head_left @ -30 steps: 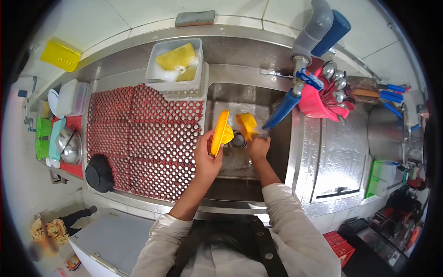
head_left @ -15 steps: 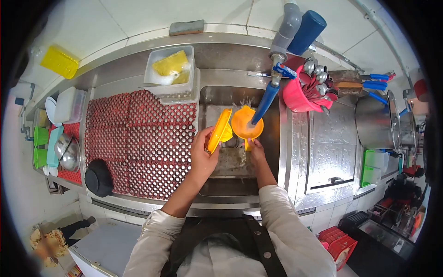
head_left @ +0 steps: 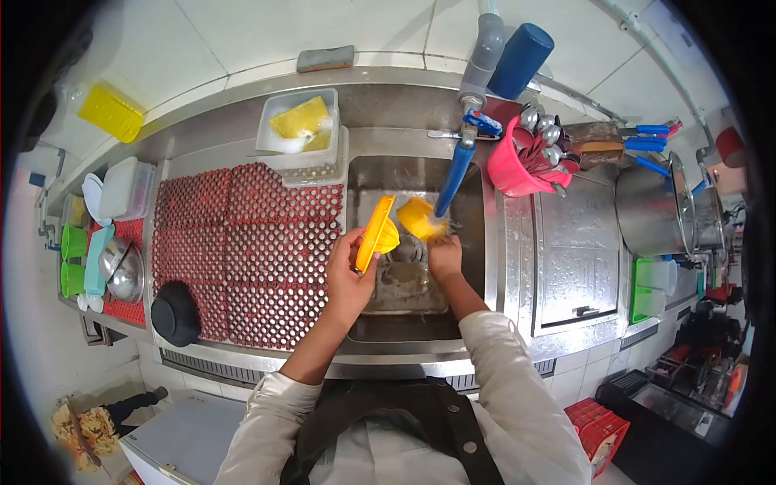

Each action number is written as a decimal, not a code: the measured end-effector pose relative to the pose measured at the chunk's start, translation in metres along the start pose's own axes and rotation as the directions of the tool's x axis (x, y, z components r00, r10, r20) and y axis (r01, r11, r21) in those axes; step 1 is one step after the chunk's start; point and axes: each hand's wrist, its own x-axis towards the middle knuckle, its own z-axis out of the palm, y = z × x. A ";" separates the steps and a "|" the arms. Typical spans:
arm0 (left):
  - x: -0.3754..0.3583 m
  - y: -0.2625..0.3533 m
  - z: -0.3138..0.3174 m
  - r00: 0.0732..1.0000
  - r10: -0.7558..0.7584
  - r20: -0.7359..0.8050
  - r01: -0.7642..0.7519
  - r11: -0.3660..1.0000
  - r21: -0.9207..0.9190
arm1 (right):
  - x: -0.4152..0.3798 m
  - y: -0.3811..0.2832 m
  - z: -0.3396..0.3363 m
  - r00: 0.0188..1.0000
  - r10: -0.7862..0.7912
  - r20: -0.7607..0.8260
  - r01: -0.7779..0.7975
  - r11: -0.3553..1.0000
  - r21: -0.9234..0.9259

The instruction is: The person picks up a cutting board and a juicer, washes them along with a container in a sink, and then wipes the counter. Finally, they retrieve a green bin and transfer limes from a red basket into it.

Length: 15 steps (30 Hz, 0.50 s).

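Over the sink (head_left: 388,327), my left hand (head_left: 349,263) is closed on the yellow juicer top (head_left: 376,233), held on edge with its ribbed cone facing right. My right hand (head_left: 444,257) is closed on the yellow juicer cup (head_left: 419,218), which is tilted with its outside showing. Its fingers are partly hidden by splashing water. From the blue hose of the tap (head_left: 458,178), water runs onto the right side of the cup. The two juicer parts are close together but apart.
Left of the sink lies a red perforated mat (head_left: 250,250) with a black bowl (head_left: 175,314). A plastic tub (head_left: 279,145) holds a yellow sponge (head_left: 299,118). On the right stand a pink basket (head_left: 511,168) of spoons and a large steel pot (head_left: 651,206). A person (head_left: 93,424) is at lower left.
My right hand has turned the juicer cup over from open side up to tilted, under the running water. My left hand has shifted slightly left and down with the juicer top.
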 end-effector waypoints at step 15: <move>-0.040 0.022 -0.069 0.978 -0.043 -0.206 -0.035 0.933 -0.358 | -0.050 -0.075 -0.146 0.891 0.406 0.201 -0.447 0.713 0.540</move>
